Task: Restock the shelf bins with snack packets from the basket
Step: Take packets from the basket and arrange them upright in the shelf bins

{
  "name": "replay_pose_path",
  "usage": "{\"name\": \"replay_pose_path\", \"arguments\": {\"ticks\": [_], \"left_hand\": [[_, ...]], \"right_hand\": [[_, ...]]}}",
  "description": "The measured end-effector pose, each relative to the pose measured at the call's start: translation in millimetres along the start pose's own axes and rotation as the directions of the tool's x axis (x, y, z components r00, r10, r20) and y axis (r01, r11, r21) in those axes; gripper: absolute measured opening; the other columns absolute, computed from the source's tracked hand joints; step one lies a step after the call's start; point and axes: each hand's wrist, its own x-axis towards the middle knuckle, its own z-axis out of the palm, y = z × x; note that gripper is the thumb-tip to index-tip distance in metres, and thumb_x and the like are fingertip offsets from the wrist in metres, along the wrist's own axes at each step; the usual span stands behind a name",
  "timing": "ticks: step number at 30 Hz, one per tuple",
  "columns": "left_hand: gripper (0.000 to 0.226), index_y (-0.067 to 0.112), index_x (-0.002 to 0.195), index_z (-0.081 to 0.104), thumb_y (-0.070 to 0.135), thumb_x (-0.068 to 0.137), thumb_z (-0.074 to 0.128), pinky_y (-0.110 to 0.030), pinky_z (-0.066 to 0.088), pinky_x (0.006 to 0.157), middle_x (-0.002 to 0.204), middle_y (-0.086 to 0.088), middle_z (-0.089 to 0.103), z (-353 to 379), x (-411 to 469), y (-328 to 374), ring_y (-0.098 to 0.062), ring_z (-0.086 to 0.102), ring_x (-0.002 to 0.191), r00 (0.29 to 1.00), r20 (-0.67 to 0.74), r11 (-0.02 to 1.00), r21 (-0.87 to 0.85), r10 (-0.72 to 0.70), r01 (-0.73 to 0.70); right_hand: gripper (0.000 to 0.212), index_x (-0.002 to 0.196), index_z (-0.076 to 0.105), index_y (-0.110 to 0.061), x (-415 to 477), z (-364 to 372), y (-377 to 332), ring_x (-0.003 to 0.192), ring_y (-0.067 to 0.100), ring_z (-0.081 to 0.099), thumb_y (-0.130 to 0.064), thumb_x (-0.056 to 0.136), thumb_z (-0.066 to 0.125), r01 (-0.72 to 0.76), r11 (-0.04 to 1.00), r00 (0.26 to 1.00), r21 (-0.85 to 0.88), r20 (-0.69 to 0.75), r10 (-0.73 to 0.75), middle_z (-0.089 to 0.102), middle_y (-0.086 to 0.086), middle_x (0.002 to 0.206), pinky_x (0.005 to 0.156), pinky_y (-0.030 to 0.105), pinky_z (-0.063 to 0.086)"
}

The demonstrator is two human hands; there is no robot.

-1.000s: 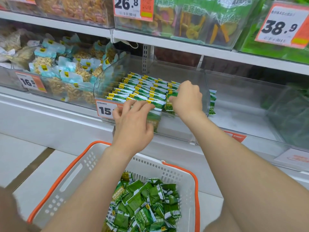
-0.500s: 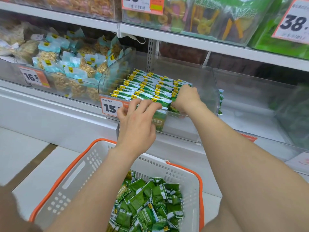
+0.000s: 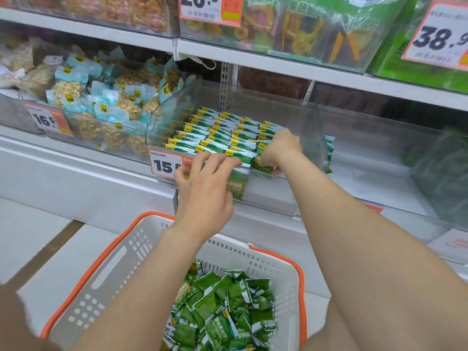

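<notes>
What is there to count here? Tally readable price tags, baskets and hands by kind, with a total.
Readable price tags: 4 (16.5, 26.8, 38.9, 15.8)
Basket: 1
Hands: 2 (left hand resting on green packets, right hand gripping some)
Total: 7
</notes>
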Motion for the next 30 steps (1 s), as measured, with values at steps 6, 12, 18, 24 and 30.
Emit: {"name": "replay_pose_path", "arguments": {"ticks": [6,12,18,24,30], "left_hand": [[0.071,0.039,0.134,0.052,0.006,0.071,0.060,-0.049,0.031,0.095,0.137,0.016,0.049,0,0,0,-0.019,0.036,0.135,1.000,0.005,1.000,0.000,0.001,-0.001],[0.070,0.038,0.133,0.053,0.006,0.071,0.059,-0.049,0.030,0.094,0.136,0.016,0.050,1,0,1,-0.019,0.037,0.135,1.000,-0.007,1.000,-0.015,-0.006,0.006],[0.070,0.038,0.132,0.052,0.005,0.071,0.060,-0.050,0.033,0.095,0.135,0.016,0.050,1,-1,2,-0.019,0.037,0.134,1.000,-0.004,1.000,-0.017,-0.005,0.004],[0.070,0.039,0.132,0.052,0.006,0.071,0.059,-0.049,0.032,0.094,0.135,0.016,0.049,0,-1,1,-0.019,0.037,0.134,1.000,0.000,1.000,-0.008,0.002,-0.002],[0.069,0.038,0.133,0.052,0.005,0.072,0.059,-0.049,0.032,0.094,0.135,0.015,0.050,1,-1,1,-0.019,0.037,0.134,1.000,-0.007,1.000,-0.018,-0.001,0.000]], "right_hand": [[0.070,0.150,0.027,-0.001,3,-1,-2,0.120,0.032,0.057,-0.010,0.091,0.064,-0.064,0.988,0.997,0.141,0.045,0.059,0.045,0.020,0.142,0.092,0.036,0.051],[0.044,0.133,0.056,-0.006,-5,-6,7,0.108,0.034,0.059,0.001,0.090,0.061,0.086,0.993,0.996,0.083,-0.022,-0.085,0.049,0.020,0.137,0.090,0.037,0.055],[0.050,0.132,0.059,-0.009,-4,-2,8,0.107,0.035,0.059,0.006,0.084,0.064,0.194,0.979,0.981,-0.060,-0.001,-0.194,0.054,0.019,0.132,0.089,0.037,0.054],[0.046,0.129,0.059,-0.009,-1,0,11,0.112,0.030,0.059,-0.012,0.087,0.077,0.237,0.966,0.969,-0.101,0.094,-0.228,0.058,0.013,0.130,0.088,0.036,0.052],[0.020,0.088,0.054,-0.012,-1,-2,8,0.091,0.030,0.050,-0.010,0.086,0.073,0.192,0.968,0.981,-0.163,0.056,-0.185,0.055,0.012,0.103,0.062,0.033,0.046]]}}
